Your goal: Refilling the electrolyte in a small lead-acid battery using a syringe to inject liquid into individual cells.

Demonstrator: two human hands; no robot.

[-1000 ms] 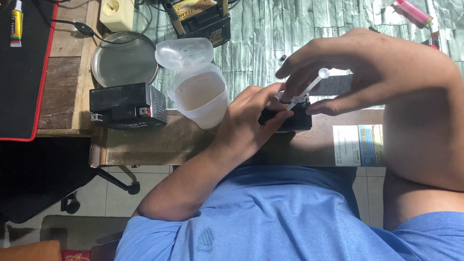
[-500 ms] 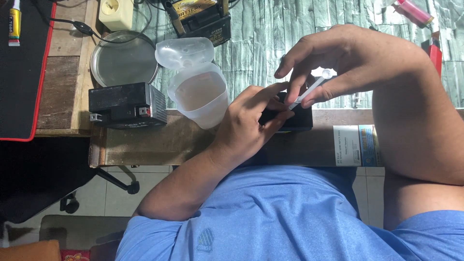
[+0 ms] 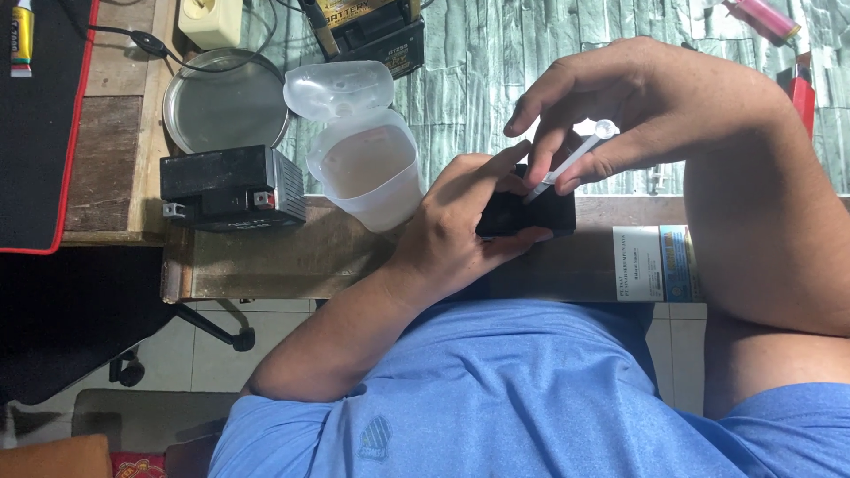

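- Our left hand (image 3: 465,226) wraps around a small black block (image 3: 531,215), thumb under its near edge and fingers over its top, so the hand is closed on it.
- Our right hand (image 3: 637,102) pinches a thin clear syringe (image 3: 571,159) between thumb and fingertips; the fingers are pressed together on its barrel.
- The syringe slants down to the left, its tip touching the top of the black block, its round plunger end pointing up and to the right.
- The black block sits on the near edge of the wooden bench (image 3: 266,261), just beside a translucent plastic jug (image 3: 372,173) that holds a cloudy, pale liquid.
- The jug's hinged lid (image 3: 341,88) stands flipped open behind it.
- To the left of the jug rests a black battery (image 3: 230,188) with small terminals on its near face.
- Behind that battery lies a round metal dish (image 3: 221,106), touching or nearly touching it.
- Farther back we see a second dark battery (image 3: 372,35), partly cut off by the frame.
- A black mat with a red edge (image 3: 40,133) covers the bench's left end.
- Our blue shirt (image 3: 496,398) fills the lower part of the view.
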